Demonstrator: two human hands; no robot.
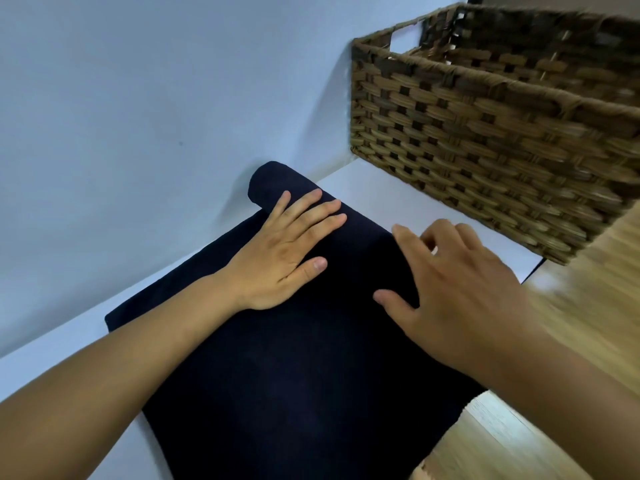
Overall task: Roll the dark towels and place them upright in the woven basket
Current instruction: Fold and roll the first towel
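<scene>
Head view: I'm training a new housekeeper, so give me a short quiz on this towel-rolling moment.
1. True or false: the dark towel is fully rolled.
2. Which lies flat on the rolled end, the left hand or the right hand?
3. The woven basket stands: A) on the towel, B) apart from it, on the white surface, C) in the left hand.
Key: 1 false; 2 left; 3 B.

Left hand (280,258), right hand (460,282) (forearms (104,393) bare)
</scene>
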